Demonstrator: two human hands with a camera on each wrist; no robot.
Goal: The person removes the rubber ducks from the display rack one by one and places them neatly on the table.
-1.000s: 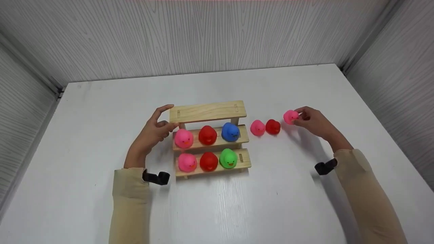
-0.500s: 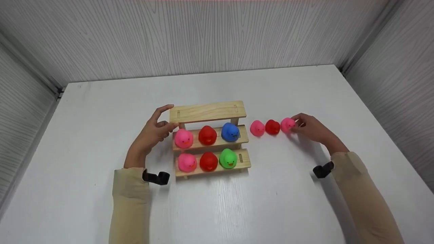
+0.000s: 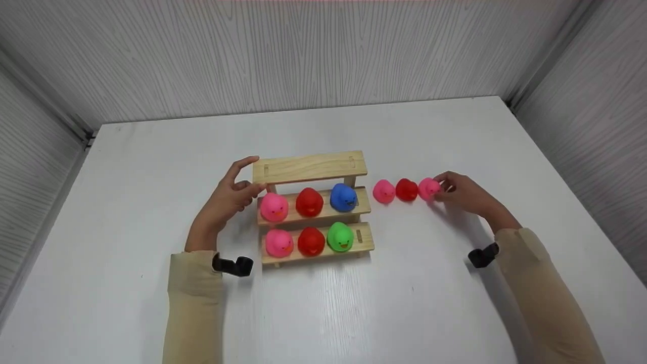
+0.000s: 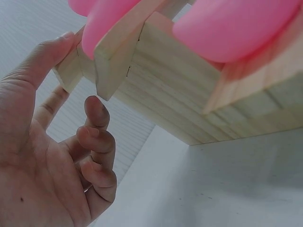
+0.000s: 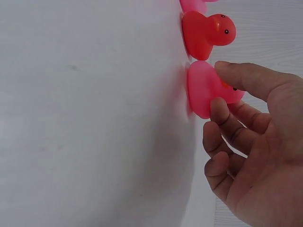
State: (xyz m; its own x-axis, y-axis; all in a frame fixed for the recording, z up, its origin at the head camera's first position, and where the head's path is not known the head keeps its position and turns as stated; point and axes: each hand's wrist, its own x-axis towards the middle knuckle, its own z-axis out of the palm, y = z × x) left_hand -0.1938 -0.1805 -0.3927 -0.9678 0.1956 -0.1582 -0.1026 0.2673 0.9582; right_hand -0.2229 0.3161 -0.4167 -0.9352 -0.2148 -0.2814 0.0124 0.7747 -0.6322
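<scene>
My left hand (image 3: pixel 228 197) grips the left end of the top board of a three-step wooden rack (image 3: pixel 309 168), thumb and index finger on its opposite edges. The left wrist view shows its other fingers (image 4: pixel 97 144) curled below the board. At the right, my right hand (image 3: pixel 464 193) pinches a pink rubber duck (image 3: pixel 427 187) by its side, down on the table. That duck ends a short row with a red duck (image 3: pixel 407 189) and another pink duck (image 3: pixel 384 191), just right of the rack. In the right wrist view the held pink duck (image 5: pixel 202 90) stands close beside the red one.
On the rack's middle step sit a pink duck (image 3: pixel 274 207), a red duck (image 3: pixel 309 202) and a blue duck (image 3: pixel 343 197). Below them are a pink duck (image 3: pixel 279 243), a red duck (image 3: pixel 311 241) and a green duck (image 3: pixel 340 236). The white table (image 3: pixel 323 313) meets panelled walls (image 3: pixel 323 55).
My right hand has brought its pink duck left and down to the end of the row beside the red duck. The left hand and the rack have stayed put.
</scene>
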